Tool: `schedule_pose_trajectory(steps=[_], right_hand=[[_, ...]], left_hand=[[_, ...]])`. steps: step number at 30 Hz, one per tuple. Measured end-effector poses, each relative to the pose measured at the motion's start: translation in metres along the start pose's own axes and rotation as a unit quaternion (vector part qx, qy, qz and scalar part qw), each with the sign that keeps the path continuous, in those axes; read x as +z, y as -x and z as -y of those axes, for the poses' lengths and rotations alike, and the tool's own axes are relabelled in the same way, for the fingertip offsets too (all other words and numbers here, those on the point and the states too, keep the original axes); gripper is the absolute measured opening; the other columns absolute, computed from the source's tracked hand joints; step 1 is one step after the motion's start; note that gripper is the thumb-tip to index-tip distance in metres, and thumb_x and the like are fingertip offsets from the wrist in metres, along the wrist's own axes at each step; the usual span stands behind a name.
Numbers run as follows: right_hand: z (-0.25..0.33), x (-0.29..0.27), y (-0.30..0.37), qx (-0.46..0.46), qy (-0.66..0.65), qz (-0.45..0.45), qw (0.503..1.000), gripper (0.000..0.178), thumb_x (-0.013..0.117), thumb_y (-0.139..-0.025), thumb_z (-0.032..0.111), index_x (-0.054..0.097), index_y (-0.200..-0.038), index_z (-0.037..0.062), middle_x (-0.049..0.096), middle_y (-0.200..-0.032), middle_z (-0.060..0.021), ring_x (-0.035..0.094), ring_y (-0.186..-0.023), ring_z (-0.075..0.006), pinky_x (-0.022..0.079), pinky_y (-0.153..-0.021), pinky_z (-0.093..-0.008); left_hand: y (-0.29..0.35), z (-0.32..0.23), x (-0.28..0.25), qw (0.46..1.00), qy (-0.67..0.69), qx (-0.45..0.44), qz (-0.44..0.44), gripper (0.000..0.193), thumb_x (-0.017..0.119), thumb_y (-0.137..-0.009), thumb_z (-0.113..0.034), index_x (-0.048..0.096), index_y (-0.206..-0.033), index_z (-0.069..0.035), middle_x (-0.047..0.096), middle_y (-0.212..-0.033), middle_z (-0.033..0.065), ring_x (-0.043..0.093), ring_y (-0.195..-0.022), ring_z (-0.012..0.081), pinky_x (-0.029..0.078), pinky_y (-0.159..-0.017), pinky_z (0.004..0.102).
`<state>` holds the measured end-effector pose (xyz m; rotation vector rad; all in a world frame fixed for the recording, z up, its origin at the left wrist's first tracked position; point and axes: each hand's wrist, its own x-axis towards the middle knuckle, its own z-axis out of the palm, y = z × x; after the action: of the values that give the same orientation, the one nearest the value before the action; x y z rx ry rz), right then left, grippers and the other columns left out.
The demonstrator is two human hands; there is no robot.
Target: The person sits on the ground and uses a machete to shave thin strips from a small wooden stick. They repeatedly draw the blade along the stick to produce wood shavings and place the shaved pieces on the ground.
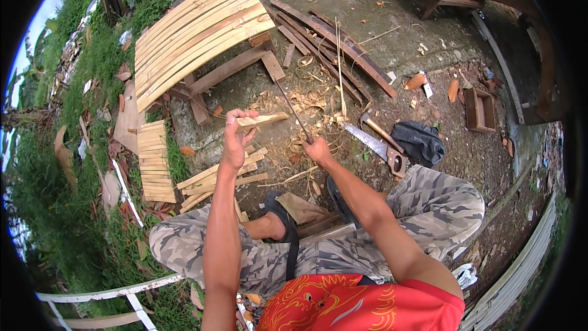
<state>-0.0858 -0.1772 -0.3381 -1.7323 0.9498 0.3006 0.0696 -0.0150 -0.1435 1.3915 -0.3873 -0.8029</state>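
My left hand (234,141) is raised in front of me, its fingers and thumb round a short split bamboo slat (262,120) that points to the right. In my right hand (318,151) is the handle of a long, thin, dark-bladed knife (291,109), its blade slanting away and to the left. The blade and the slat are close together; whether they touch I cannot tell. Below my left hand lie several cut bamboo slats (226,179) on the ground. Pale shavings (306,105) are scattered beyond both hands.
A bamboo-topped bench (202,30) stands far left, with a small slatted panel (156,162) nearer. Dark wooden planks (343,43) lie beyond the shavings. To the right are a handsaw (373,144), a hammer (383,130), a black bag (418,142) and a wooden box (479,110).
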Motion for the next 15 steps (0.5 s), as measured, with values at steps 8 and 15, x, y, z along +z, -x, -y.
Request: schedule_pose_trajectory(steps=[8,15], right_hand=[[-0.003,0.007,-0.004,-0.031,-0.077,-0.031,0.996,0.033,0.063,-0.08,0.03,0.061,-0.071,-0.0023,0.057,-0.057,-0.0113,0.056,-0.05,-0.0203,0.048,-0.055,-0.0395],[-0.014,0.018,-0.019,0.117,-0.018,0.029,0.993,0.031,0.063,-0.08,0.029,0.062,-0.073,-0.0014,0.059,-0.061,-0.0143,0.058,-0.056,-0.0228,0.047,-0.057,-0.0403]], left_hand=[[0.007,-0.001,-0.001,1.0,-0.019,-0.006,-0.02,0.044,0.029,-0.095,-0.058,0.041,-0.106,-0.017,0.055,-0.124,0.0082,0.039,-0.132,0.0238,0.031,-0.105,0.0479],[0.017,0.006,-0.002,0.999,-0.011,0.007,-0.035,0.047,0.033,-0.093,-0.061,0.042,-0.105,-0.016,0.055,-0.123,0.01,0.038,-0.134,0.0258,0.032,-0.105,0.0472]])
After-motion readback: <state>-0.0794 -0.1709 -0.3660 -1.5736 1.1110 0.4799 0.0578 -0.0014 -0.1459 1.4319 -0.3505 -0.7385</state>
